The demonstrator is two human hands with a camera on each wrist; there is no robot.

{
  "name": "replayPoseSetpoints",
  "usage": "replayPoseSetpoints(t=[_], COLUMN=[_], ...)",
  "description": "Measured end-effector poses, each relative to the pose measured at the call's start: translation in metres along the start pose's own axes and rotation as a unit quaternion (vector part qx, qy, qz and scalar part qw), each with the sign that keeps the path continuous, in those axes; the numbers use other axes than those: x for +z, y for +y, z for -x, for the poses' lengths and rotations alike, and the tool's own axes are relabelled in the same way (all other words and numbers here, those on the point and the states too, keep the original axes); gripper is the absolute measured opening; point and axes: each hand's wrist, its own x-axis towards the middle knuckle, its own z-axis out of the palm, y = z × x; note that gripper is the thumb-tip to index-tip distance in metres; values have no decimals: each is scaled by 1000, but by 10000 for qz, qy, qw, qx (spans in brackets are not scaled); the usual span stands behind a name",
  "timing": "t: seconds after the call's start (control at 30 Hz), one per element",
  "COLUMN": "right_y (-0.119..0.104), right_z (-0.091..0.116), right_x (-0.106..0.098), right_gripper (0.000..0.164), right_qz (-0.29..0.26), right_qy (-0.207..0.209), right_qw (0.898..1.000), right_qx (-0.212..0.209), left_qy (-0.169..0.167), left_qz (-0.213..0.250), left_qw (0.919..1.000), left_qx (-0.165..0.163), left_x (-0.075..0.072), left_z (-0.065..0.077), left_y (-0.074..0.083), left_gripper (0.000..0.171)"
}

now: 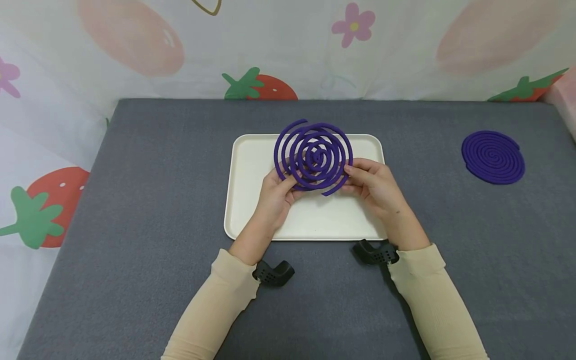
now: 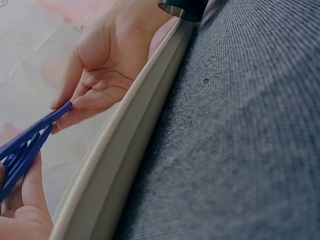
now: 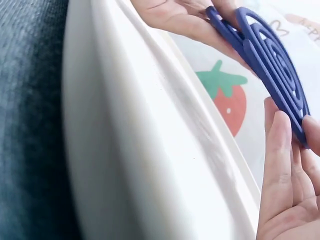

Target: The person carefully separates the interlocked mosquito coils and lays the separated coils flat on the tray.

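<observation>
A purple mosquito coil (image 1: 317,157) is held up over a white tray (image 1: 249,205), its rings spread with gaps between them. One loose end points up at the top and another sticks out at the bottom. On its left edge, my left hand (image 1: 275,194) pinches the rings between thumb and fingers. My right hand (image 1: 375,187) pinches the right edge the same way. The right wrist view shows the coil (image 3: 275,65) tilted, with layers apart near the left hand (image 3: 175,17). In the left wrist view its rings (image 2: 30,140) are seen edge-on.
Another purple mosquito coil (image 1: 493,157), tightly wound and flat, lies at the right of the grey cloth-covered table (image 1: 157,200). Behind the table hangs a pale curtain (image 1: 396,50) printed with strawberries and flowers. Black wrist cameras (image 1: 274,274) sit just in front of the tray.
</observation>
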Motion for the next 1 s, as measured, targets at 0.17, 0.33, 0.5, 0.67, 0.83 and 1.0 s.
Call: replayPoseSetpoints(t=[0.17, 0.33, 0.5, 0.67, 0.83, 1.0], right_y=[-1, -3, -4, -5, -4, -4], right_z=[0, 1, 0, 0, 0, 0], right_x=[-2, -3, -3, -2, -3, -4], right_gripper=[21, 20, 18, 15, 13, 14], right_qz=[-72, -79, -189, -272, -286, -260], right_qy=[293, 488, 702, 741, 728, 794], right_qw=[9995, 9987, 9971, 9964, 9963, 9958], right_qx=[-97, -129, -229, -309, -349, -374], left_qy=[170, 225, 171, 144, 181, 706], left_qz=[250, 387, 457, 496, 469, 373], left_qw=[9995, 9990, 9986, 9984, 9985, 9964], left_qx=[42, 77, 207, 230, 202, 291], left_x=[-1, -2, -3, -3, -3, -2], left_z=[0, -1, -1, -1, -1, -2], left_y=[1, 1, 1, 2, 1, 2], left_gripper=[24, 27, 39, 42, 41, 29])
